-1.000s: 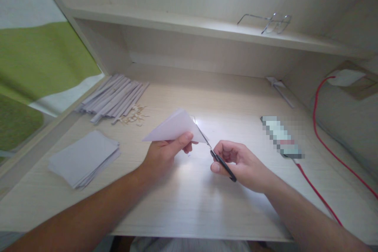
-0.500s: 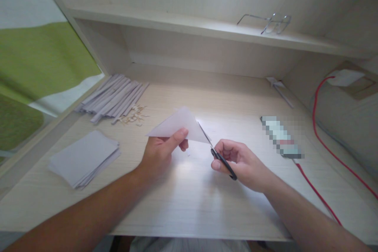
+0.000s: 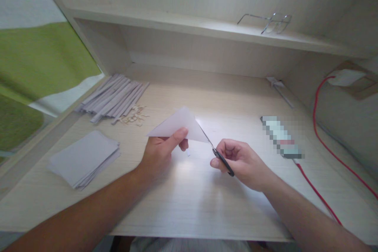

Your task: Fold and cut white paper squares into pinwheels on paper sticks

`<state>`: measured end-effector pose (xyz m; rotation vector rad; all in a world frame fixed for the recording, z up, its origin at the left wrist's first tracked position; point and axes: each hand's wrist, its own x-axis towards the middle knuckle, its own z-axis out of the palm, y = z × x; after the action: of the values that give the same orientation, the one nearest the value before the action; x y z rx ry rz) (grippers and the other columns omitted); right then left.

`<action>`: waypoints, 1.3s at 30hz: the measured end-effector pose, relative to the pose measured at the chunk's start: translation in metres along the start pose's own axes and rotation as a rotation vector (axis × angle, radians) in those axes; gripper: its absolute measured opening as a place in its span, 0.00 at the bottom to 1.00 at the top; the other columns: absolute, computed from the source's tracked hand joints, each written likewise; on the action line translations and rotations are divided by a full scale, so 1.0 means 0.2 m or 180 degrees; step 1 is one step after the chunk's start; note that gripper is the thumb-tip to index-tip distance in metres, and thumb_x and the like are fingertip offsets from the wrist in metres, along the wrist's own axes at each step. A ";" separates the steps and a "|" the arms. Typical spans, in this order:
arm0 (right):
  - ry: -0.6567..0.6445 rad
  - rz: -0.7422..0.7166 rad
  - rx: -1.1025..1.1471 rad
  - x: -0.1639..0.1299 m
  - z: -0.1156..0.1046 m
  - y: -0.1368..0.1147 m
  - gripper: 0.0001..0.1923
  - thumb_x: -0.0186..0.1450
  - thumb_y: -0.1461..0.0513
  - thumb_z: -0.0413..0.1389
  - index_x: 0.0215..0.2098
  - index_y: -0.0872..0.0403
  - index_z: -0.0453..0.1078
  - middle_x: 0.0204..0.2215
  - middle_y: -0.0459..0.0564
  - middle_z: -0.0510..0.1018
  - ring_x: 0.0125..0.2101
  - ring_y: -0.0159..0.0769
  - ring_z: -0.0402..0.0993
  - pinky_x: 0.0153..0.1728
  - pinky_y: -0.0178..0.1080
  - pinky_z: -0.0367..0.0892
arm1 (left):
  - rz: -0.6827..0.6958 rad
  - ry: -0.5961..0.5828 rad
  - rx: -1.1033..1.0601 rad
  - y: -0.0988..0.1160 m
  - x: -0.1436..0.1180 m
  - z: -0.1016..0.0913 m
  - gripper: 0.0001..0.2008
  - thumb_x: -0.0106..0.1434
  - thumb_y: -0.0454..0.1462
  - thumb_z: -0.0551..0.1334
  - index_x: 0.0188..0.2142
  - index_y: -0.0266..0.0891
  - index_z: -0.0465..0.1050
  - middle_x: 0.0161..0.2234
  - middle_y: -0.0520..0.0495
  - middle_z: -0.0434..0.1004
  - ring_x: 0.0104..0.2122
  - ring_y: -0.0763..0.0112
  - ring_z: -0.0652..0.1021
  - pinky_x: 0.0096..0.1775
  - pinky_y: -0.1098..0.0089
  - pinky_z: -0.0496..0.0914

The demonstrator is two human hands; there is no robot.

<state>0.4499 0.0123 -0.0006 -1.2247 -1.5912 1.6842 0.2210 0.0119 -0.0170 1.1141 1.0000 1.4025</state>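
My left hand (image 3: 165,147) pinches a folded, triangular piece of white paper (image 3: 180,122) along its lower edge, thumb on top and fingers beneath. In my right hand (image 3: 239,161) is a pair of scissors (image 3: 223,161) with black handles. Their blades lie along the right slanted edge of the paper, and the blades look nearly closed. A thin sliver of paper (image 3: 188,152) shows just under my left fingertips.
At the left lie a stack of white paper sheets (image 3: 85,157), a pile of rolled paper sticks (image 3: 115,96) and small tan scraps (image 3: 136,115). To the right is a phone (image 3: 280,137) on a red cable (image 3: 319,193). Glasses (image 3: 274,23) rest on the shelf (image 3: 177,21).
The scissors and my right hand have shifted slightly left, and the blades sit closer along the paper's right edge. A little more of the sliver shows below my left fingers.
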 end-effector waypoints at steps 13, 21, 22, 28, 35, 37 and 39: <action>0.0722 -0.0469 0.0537 0.04 -0.01 -0.02 0.16 0.54 0.57 0.74 0.32 0.54 0.73 0.25 0.44 0.77 0.25 0.29 0.70 0.27 0.33 0.65 | -0.0486 -0.1033 0.0132 0.00 -0.01 0.00 0.08 0.61 0.39 0.70 0.30 0.36 0.79 0.25 0.50 0.77 0.25 0.72 0.74 0.28 0.72 0.68; 0.0808 -0.0522 0.0869 0.01 0.02 -0.01 0.17 0.45 0.64 0.77 0.28 0.55 0.75 0.22 0.42 0.76 0.21 0.27 0.68 0.22 0.31 0.66 | -0.0836 -0.1834 0.0239 0.00 -0.03 0.01 0.16 0.66 0.45 0.65 0.27 0.35 0.76 0.24 0.49 0.74 0.25 0.73 0.72 0.30 0.71 0.65; 0.0848 -0.0502 0.0879 0.01 0.02 -0.01 0.18 0.44 0.64 0.77 0.28 0.55 0.75 0.22 0.41 0.75 0.21 0.26 0.68 0.22 0.30 0.65 | -0.0718 -0.1614 0.0315 0.00 -0.02 0.01 0.19 0.68 0.45 0.63 0.24 0.35 0.75 0.23 0.50 0.73 0.25 0.73 0.72 0.31 0.71 0.64; 0.0862 -0.0425 0.0767 0.02 0.02 -0.02 0.17 0.45 0.64 0.77 0.27 0.55 0.75 0.22 0.42 0.76 0.22 0.27 0.69 0.22 0.30 0.65 | -0.0270 -0.0957 0.0429 0.02 0.01 0.00 0.21 0.70 0.43 0.61 0.22 0.37 0.71 0.23 0.51 0.71 0.26 0.72 0.71 0.33 0.69 0.64; 0.0729 -0.0361 0.0393 0.00 0.03 -0.01 0.16 0.46 0.67 0.75 0.28 0.54 0.75 0.26 0.44 0.79 0.25 0.29 0.71 0.26 0.31 0.66 | -0.0064 -0.0557 0.0391 0.04 0.01 0.02 0.13 0.68 0.38 0.64 0.26 0.38 0.74 0.21 0.53 0.71 0.24 0.74 0.70 0.31 0.71 0.64; 0.0691 -0.0358 0.0336 0.00 0.03 0.00 0.15 0.47 0.67 0.74 0.28 0.54 0.75 0.26 0.44 0.79 0.25 0.29 0.71 0.26 0.32 0.66 | -0.0034 -0.0523 0.0454 0.05 0.01 0.02 0.12 0.67 0.37 0.64 0.26 0.38 0.74 0.20 0.53 0.72 0.24 0.74 0.70 0.31 0.71 0.64; 0.0658 -0.0383 0.0251 0.01 0.03 0.00 0.14 0.49 0.66 0.74 0.29 0.54 0.74 0.26 0.44 0.79 0.26 0.29 0.71 0.27 0.32 0.66 | -0.0046 -0.0480 0.0471 0.06 0.01 0.02 0.11 0.66 0.37 0.65 0.26 0.38 0.74 0.20 0.54 0.71 0.23 0.75 0.70 0.29 0.71 0.64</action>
<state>0.4443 0.0108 -0.0009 -1.1970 -1.4314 1.4800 0.2225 0.0118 -0.0042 1.2990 1.0132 1.2288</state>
